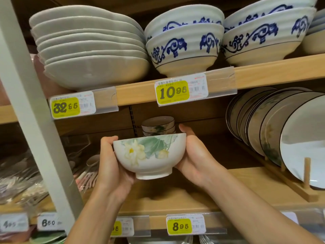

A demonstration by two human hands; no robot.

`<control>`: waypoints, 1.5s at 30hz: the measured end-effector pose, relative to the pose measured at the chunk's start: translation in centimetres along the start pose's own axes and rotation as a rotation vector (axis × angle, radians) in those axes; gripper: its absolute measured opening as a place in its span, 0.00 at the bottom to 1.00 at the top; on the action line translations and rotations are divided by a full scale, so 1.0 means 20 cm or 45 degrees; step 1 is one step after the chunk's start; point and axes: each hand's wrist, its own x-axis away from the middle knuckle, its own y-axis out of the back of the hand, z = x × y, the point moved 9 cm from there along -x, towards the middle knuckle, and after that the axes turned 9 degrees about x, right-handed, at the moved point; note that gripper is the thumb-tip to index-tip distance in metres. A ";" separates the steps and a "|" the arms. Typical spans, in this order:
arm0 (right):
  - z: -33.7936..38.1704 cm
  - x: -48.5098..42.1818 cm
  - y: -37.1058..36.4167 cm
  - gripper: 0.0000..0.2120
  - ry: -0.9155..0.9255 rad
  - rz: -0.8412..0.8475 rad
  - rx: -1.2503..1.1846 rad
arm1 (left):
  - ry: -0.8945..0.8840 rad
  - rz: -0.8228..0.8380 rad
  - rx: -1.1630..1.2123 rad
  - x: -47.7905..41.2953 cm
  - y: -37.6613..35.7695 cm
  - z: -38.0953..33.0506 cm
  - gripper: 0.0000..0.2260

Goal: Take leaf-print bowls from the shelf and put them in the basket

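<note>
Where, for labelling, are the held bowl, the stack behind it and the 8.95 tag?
held bowl [149, 155]: head view, painted side.
stack [158, 125]: head view, top bowl's wall.
8.95 tag [179, 226]: head view, yellow part.

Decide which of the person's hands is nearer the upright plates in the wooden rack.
Right. The right hand holds the leaf-print bowl on the side facing the plates; the left hand holds its far side.

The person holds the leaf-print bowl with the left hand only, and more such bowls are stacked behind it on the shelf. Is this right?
No: the head view shows the left hand and the right hand both gripping the leaf-print bowl, one on each side. The stacked bowls behind it on the shelf are as you say.
</note>
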 end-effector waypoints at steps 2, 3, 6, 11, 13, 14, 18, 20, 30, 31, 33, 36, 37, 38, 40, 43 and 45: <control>-0.02 0.00 -0.01 0.16 -0.030 -0.004 -0.004 | 0.017 0.004 0.011 0.00 0.01 0.00 0.24; -0.03 0.00 -0.01 0.18 -0.040 0.001 -0.010 | 0.026 -0.001 0.015 0.00 0.02 0.01 0.24; -0.04 -0.02 -0.02 0.19 -0.046 -0.015 -0.017 | 0.035 -0.005 0.017 -0.01 0.03 0.01 0.24; 0.07 -0.11 -0.04 0.19 0.059 -0.180 -0.041 | -0.070 -0.109 -0.016 -0.10 0.00 -0.07 0.25; 0.13 -0.16 -0.04 0.15 0.131 -0.289 -0.021 | -0.148 -0.182 -0.011 -0.16 -0.01 -0.11 0.25; 0.15 -0.19 -0.04 0.14 0.153 -0.333 -0.002 | -0.180 -0.209 -0.005 -0.19 -0.02 -0.12 0.23; 0.17 -0.33 -0.02 0.16 0.194 -0.384 0.140 | -0.207 -0.376 -0.041 -0.35 0.03 -0.15 0.14; 0.15 -0.40 -0.01 0.17 0.203 -0.393 0.198 | -0.177 -0.342 0.035 -0.44 0.02 -0.13 0.16; -0.02 -0.58 0.15 0.16 0.166 -0.463 0.276 | -0.467 -0.571 -1.150 -0.53 0.17 -0.09 0.18; -0.04 -0.59 0.15 0.18 0.169 -0.434 0.283 | -0.469 -0.569 -1.195 -0.54 0.18 -0.08 0.18; -0.05 -0.62 0.13 0.21 0.164 -0.354 0.307 | -0.476 -0.560 -1.222 -0.56 0.21 -0.06 0.18; -0.06 -0.65 0.15 0.24 0.130 -0.323 0.480 | -0.492 -0.568 -1.109 -0.57 0.25 -0.04 0.18; -0.07 -0.66 0.16 0.25 0.119 -0.343 0.531 | -0.497 -0.563 -1.121 -0.58 0.25 -0.04 0.18; -0.07 -0.67 0.17 0.25 0.112 -0.373 0.563 | -0.479 -0.558 -1.116 -0.59 0.26 -0.02 0.18; -0.08 -0.67 0.20 0.24 0.093 -0.433 0.588 | -0.433 -0.536 -1.129 -0.61 0.26 0.01 0.17; -0.12 -0.69 0.23 0.26 0.044 -0.468 0.593 | -0.358 -0.518 -1.091 -0.64 0.28 0.05 0.19; -0.14 -0.69 0.24 0.27 0.027 -0.470 0.596 | -0.332 -0.511 -1.091 -0.65 0.28 0.06 0.19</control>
